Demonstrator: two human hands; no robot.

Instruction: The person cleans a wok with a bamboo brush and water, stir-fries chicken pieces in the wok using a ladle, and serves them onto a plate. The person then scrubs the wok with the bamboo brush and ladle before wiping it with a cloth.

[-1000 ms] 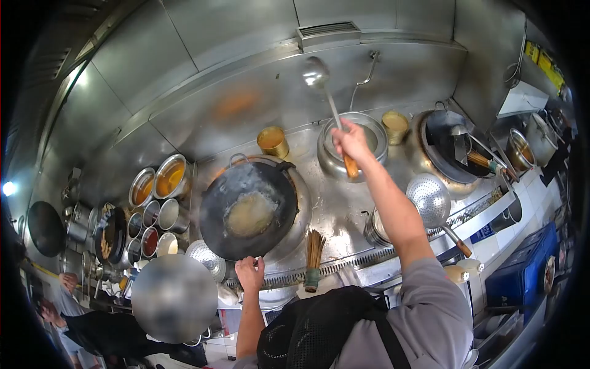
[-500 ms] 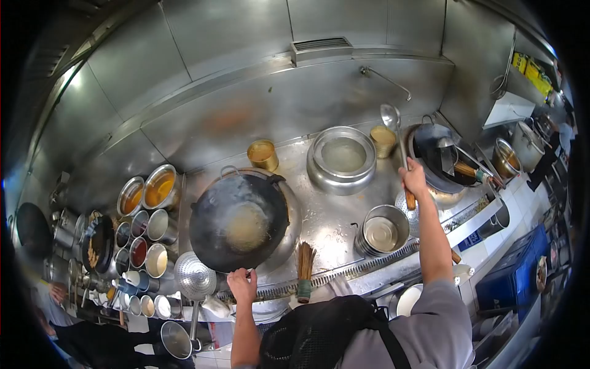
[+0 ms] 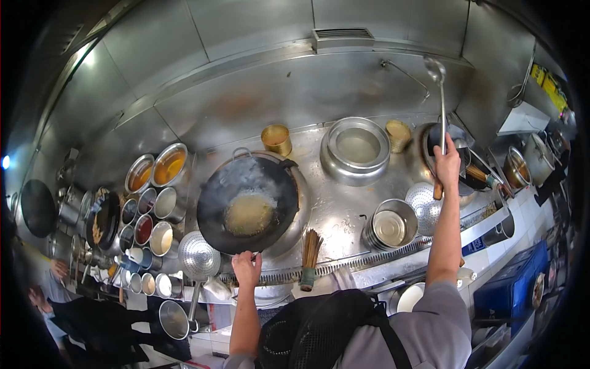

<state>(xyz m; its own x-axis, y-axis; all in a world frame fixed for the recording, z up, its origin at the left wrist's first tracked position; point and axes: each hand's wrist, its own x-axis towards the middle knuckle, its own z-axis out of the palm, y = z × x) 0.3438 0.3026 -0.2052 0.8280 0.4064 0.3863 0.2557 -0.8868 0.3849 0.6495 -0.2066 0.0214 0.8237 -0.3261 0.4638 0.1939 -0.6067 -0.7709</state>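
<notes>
My right hand (image 3: 448,163) is wrapped round the handle of a long metal ladle (image 3: 442,107), held upright over the right side of the stove. Its wooden grip end sticks out below the fist, and the bowl points up toward the back wall. With my left hand (image 3: 247,269) I grip the near edge of a black wok (image 3: 212,212); whether by a handle or the rim is hidden by the fingers. Inside the wok lies a pale yellow, bubbling liquid (image 3: 249,214), and smoke or steam rises from it.
A bamboo brush (image 3: 311,258) and a perforated skimmer (image 3: 199,257) flank my left hand. Behind stand a water pot (image 3: 332,161) and gold tins. A steel pot (image 3: 402,221) and another skimmer (image 3: 424,206) lie right. Sauce containers (image 3: 170,206) and a person (image 3: 92,320) are left.
My right hand has lifted the ladle higher and to the right. The wok looks tilted more, and its liquid shows more clearly. The whole view has shifted slightly.
</notes>
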